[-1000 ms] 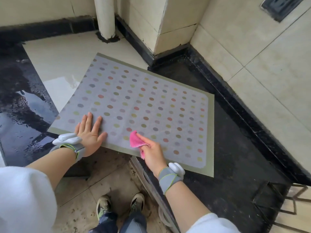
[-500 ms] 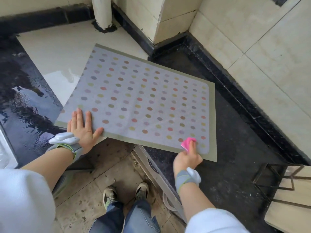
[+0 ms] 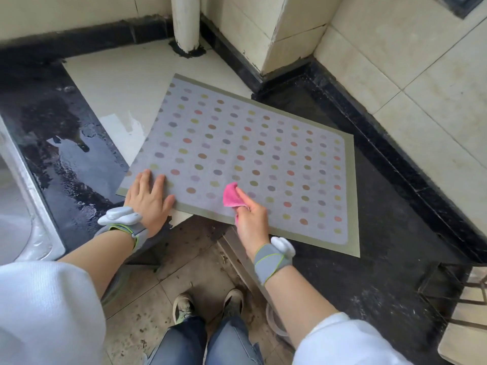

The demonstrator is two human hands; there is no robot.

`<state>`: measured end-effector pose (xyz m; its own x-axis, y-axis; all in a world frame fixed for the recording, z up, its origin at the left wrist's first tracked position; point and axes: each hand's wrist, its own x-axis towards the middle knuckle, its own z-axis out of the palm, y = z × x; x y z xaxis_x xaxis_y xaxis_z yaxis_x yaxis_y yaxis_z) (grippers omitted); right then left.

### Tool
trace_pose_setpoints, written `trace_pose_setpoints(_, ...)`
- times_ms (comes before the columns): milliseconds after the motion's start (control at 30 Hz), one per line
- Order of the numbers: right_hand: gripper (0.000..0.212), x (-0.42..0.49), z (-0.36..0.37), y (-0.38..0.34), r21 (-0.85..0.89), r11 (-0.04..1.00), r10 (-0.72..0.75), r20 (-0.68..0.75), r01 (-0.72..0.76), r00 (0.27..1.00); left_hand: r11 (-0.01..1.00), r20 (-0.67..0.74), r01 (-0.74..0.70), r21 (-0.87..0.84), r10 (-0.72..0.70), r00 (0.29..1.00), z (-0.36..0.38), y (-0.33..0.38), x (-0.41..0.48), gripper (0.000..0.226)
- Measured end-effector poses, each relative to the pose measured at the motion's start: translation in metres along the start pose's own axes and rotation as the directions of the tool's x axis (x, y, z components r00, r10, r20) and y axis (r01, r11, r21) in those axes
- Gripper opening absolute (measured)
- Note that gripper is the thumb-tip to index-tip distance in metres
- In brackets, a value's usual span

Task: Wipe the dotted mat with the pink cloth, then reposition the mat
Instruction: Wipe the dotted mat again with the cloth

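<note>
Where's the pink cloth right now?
In the head view, the pink cloth lies on the dotted mat near its near edge, pinched by the right hand, right of the flat left hand.

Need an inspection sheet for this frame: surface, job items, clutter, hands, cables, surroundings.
Surface: black stone counter with a cream tile inset; puddle at left.
Job's things: grey polka-dot mat with olive border lying flat, angled; crumpled pink cloth on its near part.
Clutter: wire metal rack at lower right.
Grippers: left hand flat on the mat's near-left corner; right hand pinches the cloth.
Cables: nothing seen.
Surroundings: cream tiled walls, white pipe in the corner, stained floor below.
</note>
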<state>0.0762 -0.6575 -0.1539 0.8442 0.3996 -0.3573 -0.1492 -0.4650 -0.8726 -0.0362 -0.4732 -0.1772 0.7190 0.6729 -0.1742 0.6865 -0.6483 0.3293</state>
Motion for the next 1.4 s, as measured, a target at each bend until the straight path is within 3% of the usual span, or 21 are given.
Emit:
trace_pose_setpoints(133,0.057,0.064,-0.031,-0.005,-0.216,0.968,0.092,-0.183,-0.131,0.979,0.999,-0.001,-0.018,0.042,0.018,1.000,0.001,-0.014,-0.002,0.067)
trace_pose_setpoints(233,0.059,0.048,0.004,0.002,-0.399,0.916,-0.099,-0.126,0.041,0.987,0.998,0.024,-0.013,0.061,0.012,1.000,0.004,-0.015,0.000,0.068)
trace_pose_setpoints(333,0.058,0.010,0.030,0.014,-0.378,0.902,-0.224,-0.002,0.207,0.974,0.998,0.028,-0.014,0.063,0.012,1.000,0.004,-0.014,0.001,0.070)
trace_pose_setpoints(533,0.050,-0.015,0.020,0.000,-0.262,0.942,-0.124,0.315,0.212,0.941,0.999,0.047,-0.013,0.035,0.012,0.999,0.002,-0.015,0.000,0.071)
trace_pose_setpoints(667,0.048,0.034,-0.005,-0.040,-0.261,0.949,-0.114,0.234,0.175,0.966,0.999,0.051,0.019,0.034,-0.020,0.998,0.001,-0.013,-0.002,0.073)
trace_pose_setpoints(767,0.051,0.102,-0.007,-0.047,-0.361,0.925,-0.096,0.068,0.114,0.993,0.999,-0.011,0.039,0.013,-0.039,0.999,0.008,-0.018,0.001,0.102)
trace_pose_setpoints(833,0.057,0.107,0.010,-0.039,-0.452,0.884,-0.121,0.022,0.118,0.992,0.998,0.033,0.048,0.032,-0.049,0.998,0.007,-0.018,0.003,0.104)
trace_pose_setpoints(933,0.061,0.058,0.040,-0.015,-0.411,0.847,-0.273,0.205,0.335,0.940,0.998,0.059,0.044,0.052,-0.047,0.997,0.004,-0.015,0.004,0.080)
trace_pose_setpoints(1000,0.060,0.021,0.044,-0.003,-0.350,0.837,-0.292,0.362,0.420,0.885,0.996,0.109,0.061,0.071,-0.069,0.992,0.004,-0.017,0.006,0.084)
trace_pose_setpoints(1067,0.055,0.000,0.041,0.000,-0.306,0.865,-0.223,0.474,0.397,0.852,0.997,0.093,0.054,0.062,-0.059,0.994,0.001,-0.015,0.004,0.088)
trace_pose_setpoints(1167,0.048,-0.007,0.036,-0.009,-0.232,0.905,-0.157,0.596,0.357,0.787,0.995,0.068,0.092,0.033,-0.095,0.993,-0.001,-0.012,0.001,0.075)
trace_pose_setpoints(1300,0.048,0.043,0.039,-0.050,-0.156,0.945,-0.183,0.475,0.288,0.861,0.980,-0.051,0.200,0.009,-0.199,0.979,0.000,-0.021,-0.016,0.073)
trace_pose_setpoints(1400,0.055,0.087,0.076,-0.065,-0.306,0.896,-0.174,0.425,0.322,0.888,0.970,-0.076,0.238,0.056,-0.233,0.969,0.001,-0.034,-0.030,0.064)
